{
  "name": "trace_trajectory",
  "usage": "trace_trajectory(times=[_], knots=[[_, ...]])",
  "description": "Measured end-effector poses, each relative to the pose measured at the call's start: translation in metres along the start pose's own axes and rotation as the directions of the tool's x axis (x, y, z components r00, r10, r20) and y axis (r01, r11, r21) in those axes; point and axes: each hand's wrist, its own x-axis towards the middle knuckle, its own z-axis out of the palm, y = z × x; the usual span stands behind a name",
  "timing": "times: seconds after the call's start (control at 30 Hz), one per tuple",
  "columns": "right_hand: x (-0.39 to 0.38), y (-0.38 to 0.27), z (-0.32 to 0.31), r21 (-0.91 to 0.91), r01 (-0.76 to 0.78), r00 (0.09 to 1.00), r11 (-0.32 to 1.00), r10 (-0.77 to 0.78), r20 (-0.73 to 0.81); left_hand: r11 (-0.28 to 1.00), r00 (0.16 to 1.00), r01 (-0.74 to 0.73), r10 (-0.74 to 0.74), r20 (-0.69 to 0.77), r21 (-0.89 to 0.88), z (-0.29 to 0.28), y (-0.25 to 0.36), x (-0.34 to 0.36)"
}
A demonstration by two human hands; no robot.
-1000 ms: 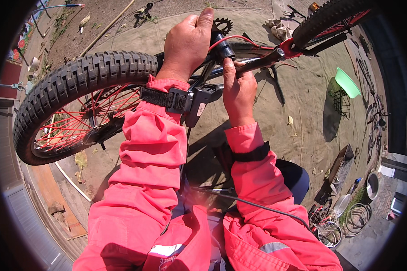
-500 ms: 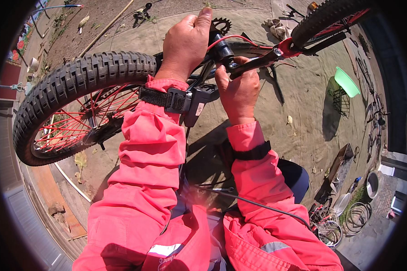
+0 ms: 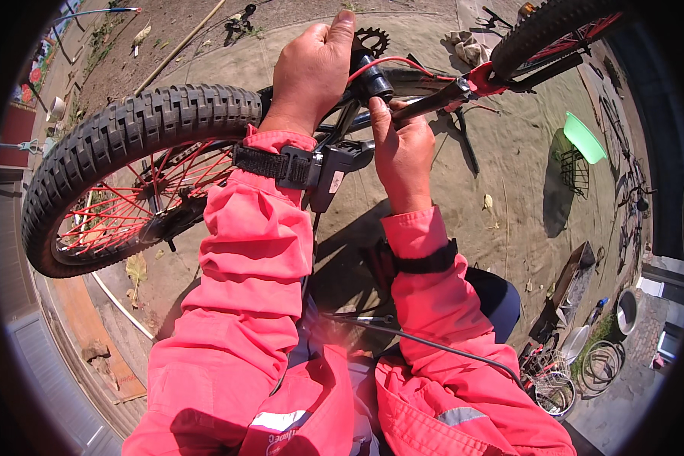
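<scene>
Nearest, two pink-sleeved forearms come in from the lower edge; a black strap with a small device is worn on the left wrist, a plain black band on the right. Just beyond, the right hand is closed from below around the bare metal bar end. The left hand is wrapped over the top of the black clamp-like fitting on that bar, fingers curled shut, so what lies under the palm cannot be told. A red cable loops out of the fitting. The bicycle is held up close in front, knobby tyre with red spokes at left, red frame and second wheel at far right. Progress, as a judgement: the fitting is seated on the bar with its cable attached, so mounting looks mostly done; final positioning or tightening appears left, and no tool is seen in either hand. Packages and signs: no readable package is seen near; a green bowl-shaped thing sits on a wire basket at right, a brown box-like shape lies further right on the ground, and a red-brown panel stands at far left. A black sprocket and a cloth lie on the far ground.
</scene>
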Motion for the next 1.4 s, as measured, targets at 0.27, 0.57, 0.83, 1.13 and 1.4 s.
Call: trace_trajectory(times=[0.27, 0.57, 0.83, 1.13, 1.4], knots=[[-0.0008, -0.0033, 0.0037, 0.122, -0.048, 0.998, 0.991, 0.054, -0.046, 0.998, 0.997, 0.054, -0.056, 0.056, 0.033, -0.0049, 0.0009, 0.0008], [-0.0007, -0.0063, 0.0020, -0.042, 0.036, 0.996, 0.998, -0.039, -0.075, 1.000, 1.000, -0.013, 0.013, 0.024, 0.009, -0.0011, -0.0052, 0.0022], [-0.0016, -0.0008, 0.0020, -0.214, 0.203, 0.957, 0.955, -0.240, -0.162, 1.000, 1.000, -0.003, 0.003, 0.021, 0.003, -0.0005, -0.0068, 0.0011], [0.0005, -0.0025, 0.0006, 0.211, -0.068, 0.997, 0.975, 0.073, -0.014, 1.000, 0.999, 0.027, -0.027, 0.036, 0.001, -0.0018, -0.0036, -0.0001], [-0.0023, -0.0022, 0.0034, 0.003, 0.013, 0.998, 1.000, -0.013, -0.063, 0.999, 0.999, 0.025, -0.023, 0.041, -0.026, -0.0015, -0.0023, -0.0006]])
